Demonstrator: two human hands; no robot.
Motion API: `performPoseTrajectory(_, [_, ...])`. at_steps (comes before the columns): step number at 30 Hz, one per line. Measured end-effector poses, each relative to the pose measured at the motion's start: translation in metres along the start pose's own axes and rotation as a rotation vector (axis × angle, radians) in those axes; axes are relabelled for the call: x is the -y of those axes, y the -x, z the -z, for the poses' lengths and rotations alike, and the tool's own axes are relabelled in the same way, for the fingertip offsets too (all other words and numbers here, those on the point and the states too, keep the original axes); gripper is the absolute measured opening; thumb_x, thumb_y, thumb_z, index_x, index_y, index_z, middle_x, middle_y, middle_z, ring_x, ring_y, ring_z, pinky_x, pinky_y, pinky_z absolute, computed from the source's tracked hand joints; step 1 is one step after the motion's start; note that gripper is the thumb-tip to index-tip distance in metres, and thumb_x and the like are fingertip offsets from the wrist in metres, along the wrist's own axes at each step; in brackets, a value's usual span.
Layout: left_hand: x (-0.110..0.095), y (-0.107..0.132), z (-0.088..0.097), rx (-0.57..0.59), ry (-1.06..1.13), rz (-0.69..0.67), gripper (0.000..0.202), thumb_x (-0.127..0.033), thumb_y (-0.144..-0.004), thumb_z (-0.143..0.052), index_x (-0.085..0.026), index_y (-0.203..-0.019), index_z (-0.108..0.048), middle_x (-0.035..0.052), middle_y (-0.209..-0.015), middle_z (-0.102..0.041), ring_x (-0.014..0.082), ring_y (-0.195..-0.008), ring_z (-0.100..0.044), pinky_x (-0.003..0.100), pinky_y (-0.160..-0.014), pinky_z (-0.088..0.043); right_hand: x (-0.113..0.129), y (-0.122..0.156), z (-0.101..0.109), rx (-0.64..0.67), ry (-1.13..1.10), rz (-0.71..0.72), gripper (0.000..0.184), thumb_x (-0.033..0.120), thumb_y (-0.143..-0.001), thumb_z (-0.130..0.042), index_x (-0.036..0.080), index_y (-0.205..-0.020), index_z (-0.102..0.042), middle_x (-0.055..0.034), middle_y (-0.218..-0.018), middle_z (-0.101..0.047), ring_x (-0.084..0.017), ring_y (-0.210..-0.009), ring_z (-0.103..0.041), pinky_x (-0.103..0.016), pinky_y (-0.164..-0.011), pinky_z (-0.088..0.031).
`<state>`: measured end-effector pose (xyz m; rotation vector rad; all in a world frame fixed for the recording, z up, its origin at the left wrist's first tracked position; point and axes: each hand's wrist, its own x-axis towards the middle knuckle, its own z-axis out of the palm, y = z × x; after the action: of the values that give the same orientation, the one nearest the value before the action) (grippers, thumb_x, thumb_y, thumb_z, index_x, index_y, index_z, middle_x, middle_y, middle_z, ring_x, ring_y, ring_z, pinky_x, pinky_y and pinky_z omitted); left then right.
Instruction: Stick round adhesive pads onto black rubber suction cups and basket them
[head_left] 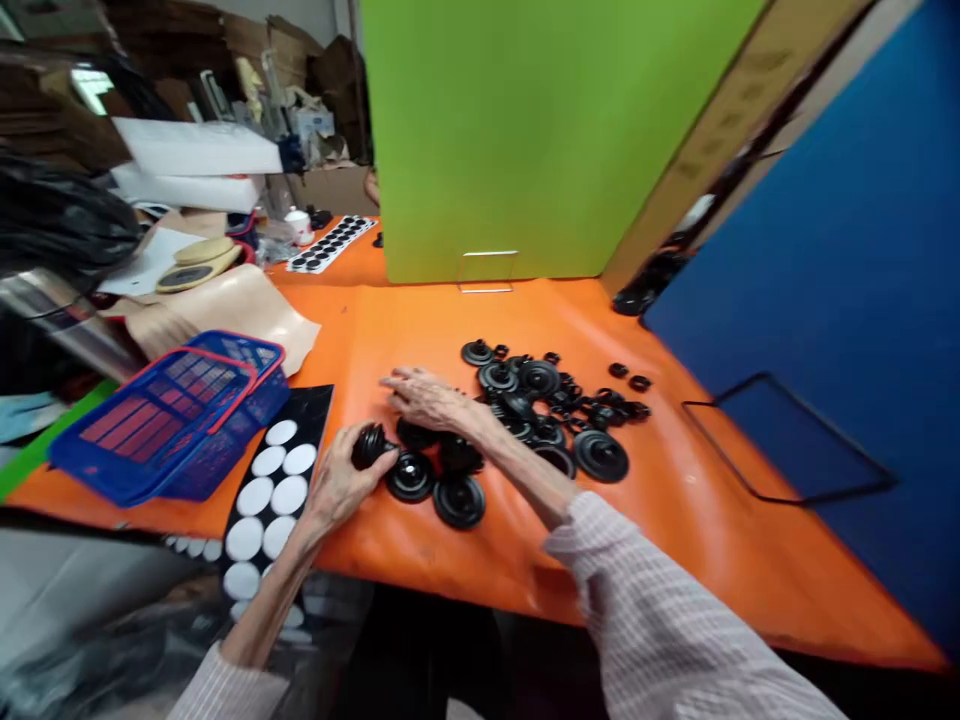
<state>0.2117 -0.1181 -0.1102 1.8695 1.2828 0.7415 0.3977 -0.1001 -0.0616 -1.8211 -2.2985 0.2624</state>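
My left hand (339,482) is closed round a black rubber part (369,446) just above the orange table (675,500). Stretched out flat to the left, my right hand (426,397) has its fingers apart, resting over several black round rubber discs (459,500) in a cluster. More black discs and small rings (559,400) lie scattered to the right of that hand. A black sheet with white round holes (274,480) lies beside my left hand.
Blue plastic baskets (176,415) sit at the left. A green board (525,140) stands at the back and a blue panel (840,300) on the right. Another sheet of black discs (330,245), a beige sheet (225,310) and clutter lie far left.
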Motion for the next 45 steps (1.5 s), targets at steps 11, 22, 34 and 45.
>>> performPoseTrajectory(11, [-0.025, 0.035, 0.024, 0.324, 0.978, 0.344, 0.035, -0.042, -0.083, -0.063, -0.018, -0.107, -0.071, 0.008, -0.111, -0.07, 0.0235, -0.107, -0.061, 0.033, -0.09, -0.049, 0.064, 0.1, -0.021, -0.207, -0.554, 0.068, 0.043, 0.03, -0.091, -0.057, 0.024, -0.132, -0.044, -0.0108, -0.131, -0.051, -0.023, -0.118, -0.054, -0.041, -0.101, -0.047])
performPoseTrajectory(22, [-0.035, 0.089, 0.016, 0.485, 1.088, 0.352, 0.036, -0.034, -0.081, -0.067, -0.016, -0.111, -0.071, 0.0115, -0.118, -0.068, 0.0279, -0.117, -0.057, 0.036, -0.099, -0.044, 0.114, 0.159, -0.055, -0.498, -0.598, -0.235, 0.055, 0.029, -0.078, -0.071, 0.023, -0.127, -0.048, -0.009, -0.111, -0.052, -0.024, -0.106, -0.055, -0.041, -0.094, -0.051])
performPoseTrajectory(34, [-0.012, 0.078, 0.003, 0.201, 0.752, 0.263, 0.055, -0.046, -0.076, -0.067, -0.014, -0.121, -0.063, 0.0109, -0.107, -0.068, 0.0226, -0.095, -0.063, 0.034, -0.084, -0.051, 0.008, 0.169, -0.069, -0.641, -0.187, -0.627, 0.056, 0.062, -0.081, -0.052, 0.015, -0.112, -0.053, -0.0159, -0.107, -0.057, -0.031, -0.102, -0.056, -0.05, -0.09, -0.047])
performPoseTrajectory(45, [0.009, 0.02, -0.035, -0.273, 0.041, -0.029, 0.038, -0.047, -0.086, -0.037, -0.017, -0.092, -0.059, 0.0153, -0.098, -0.066, 0.0293, -0.096, -0.061, 0.046, -0.092, -0.046, -0.003, 0.148, -0.05, -0.687, -0.012, -0.666, 0.037, 0.036, -0.093, -0.041, 0.017, -0.12, -0.057, -0.0166, -0.124, -0.055, -0.031, -0.114, -0.048, -0.048, -0.098, -0.038])
